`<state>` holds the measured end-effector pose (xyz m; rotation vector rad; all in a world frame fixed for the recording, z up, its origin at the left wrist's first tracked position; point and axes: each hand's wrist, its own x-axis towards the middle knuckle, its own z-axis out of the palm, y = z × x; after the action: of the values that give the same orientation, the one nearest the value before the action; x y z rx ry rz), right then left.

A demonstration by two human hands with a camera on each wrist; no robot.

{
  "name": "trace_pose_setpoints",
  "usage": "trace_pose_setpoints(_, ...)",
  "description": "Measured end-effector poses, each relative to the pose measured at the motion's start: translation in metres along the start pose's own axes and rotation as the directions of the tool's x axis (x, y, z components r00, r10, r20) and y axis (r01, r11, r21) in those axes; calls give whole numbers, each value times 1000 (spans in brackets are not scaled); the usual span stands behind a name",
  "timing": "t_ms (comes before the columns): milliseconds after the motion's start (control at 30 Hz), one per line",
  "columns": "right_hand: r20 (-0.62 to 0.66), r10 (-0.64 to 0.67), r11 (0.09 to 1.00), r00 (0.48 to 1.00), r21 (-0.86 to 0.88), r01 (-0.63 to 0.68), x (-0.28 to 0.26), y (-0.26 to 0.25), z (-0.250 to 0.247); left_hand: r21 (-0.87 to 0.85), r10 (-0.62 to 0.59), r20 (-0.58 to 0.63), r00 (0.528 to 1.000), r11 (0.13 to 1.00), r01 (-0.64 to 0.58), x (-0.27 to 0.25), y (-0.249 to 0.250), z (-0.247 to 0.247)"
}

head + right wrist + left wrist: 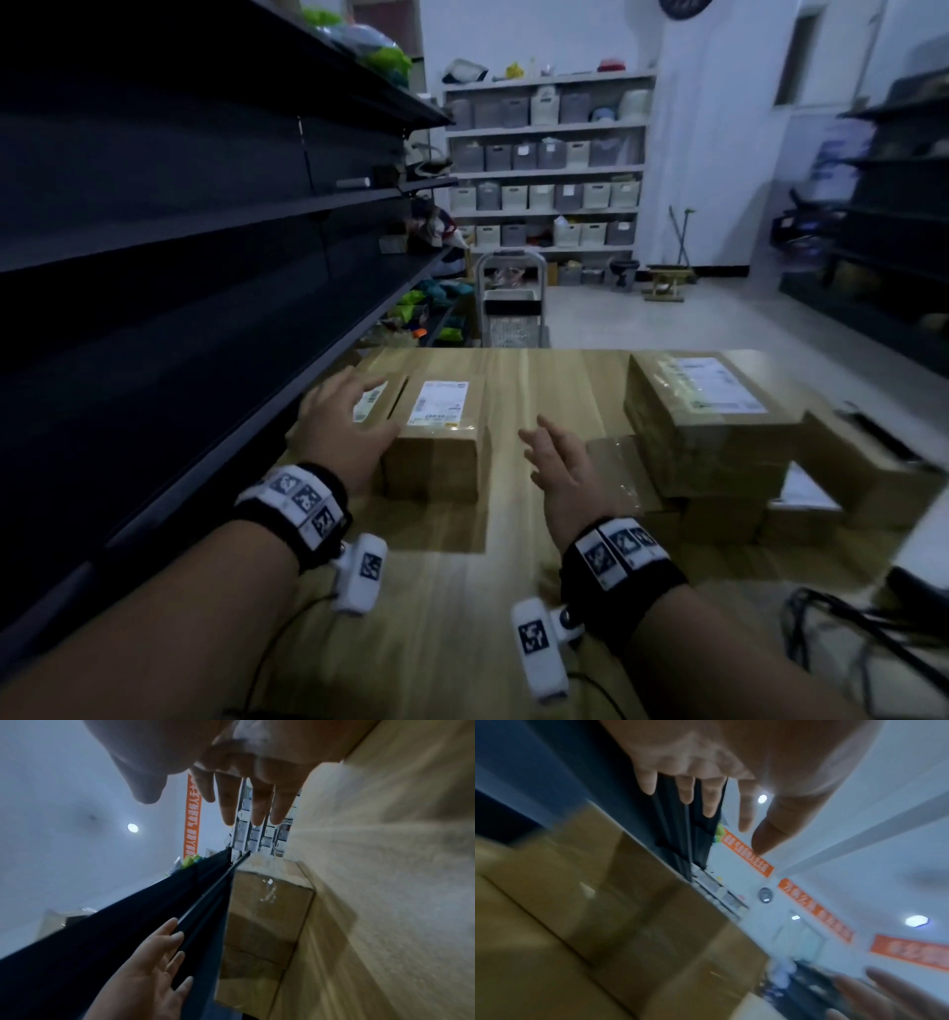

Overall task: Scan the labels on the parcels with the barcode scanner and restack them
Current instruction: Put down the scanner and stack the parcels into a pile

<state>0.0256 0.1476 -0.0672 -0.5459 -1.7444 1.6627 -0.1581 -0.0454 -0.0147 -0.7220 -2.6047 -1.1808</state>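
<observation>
Cardboard parcel (pixel 436 442), boxy with a white label, sits on our woodgrain table (pixel 539 380); our left hand (pixel 344 431) and right hand (pixel 562 470) hover spread, holding nothing

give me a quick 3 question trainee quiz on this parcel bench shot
1. True or false: the right hand holds a barcode scanner.
2. Which hand is on the labelled parcel by the dark shelving? A left, B right, C neither
3. Fill in: the stack of parcels sits on the person's ____ side of the wooden table.

Key: 1 false, the hand is empty with fingers spread; 2 A, the left hand; 3 right.
</observation>
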Motion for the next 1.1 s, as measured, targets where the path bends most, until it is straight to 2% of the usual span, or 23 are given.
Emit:
trace_pose_setpoints(67,-89,-37,999,995,30,40,-14,-15,-19,-144,10,-4,1000,989,-11,-20,34,13)
trace_pose_setpoints(133,-160,-110,994,981,-16,109,-30,-34,-46,-314,11,66,998,949,10,-41,69,28)
trace_pose_setpoints(233,-313,-226,973,923,-126,195,-44,-64,-93,-454,45,174,984,890,39,-68,113,54)
trace_pose_setpoints(333,-518,-239,964,821,-230,135,-33,-77,-145,-528,78,256,964,846,72,-79,144,84)
trace_pose_setpoints(400,-592,-183,978,785,-194,82,-23,-84,-171,-543,69,318,946,831,122,-84,163,102)
trace_pose_setpoints(533,-539,28,968,842,-194,-157,-12,-87,-194,-538,61,451,890,815,217,-96,193,131)
trace_pose_setpoints(667,-434,139,940,890,-226,-257,-8,-78,-197,-508,63,484,873,832,221,-105,205,148)
trace_pose_setpoints(867,-380,107,959,919,-203,-196,-10,-77,-173,-565,55,456,888,789,241,-103,195,135)
trace_pose_setpoints(1000,-319,58,981,946,-159,-113,-10,-80,-130,-609,58,349,935,773,179,-88,174,101)
trace_pose_setpoints(1100,-252,-5,981,968,-190,-44,-5,-83,-87,-595,-7,255,967,787,162,-69,147,68)
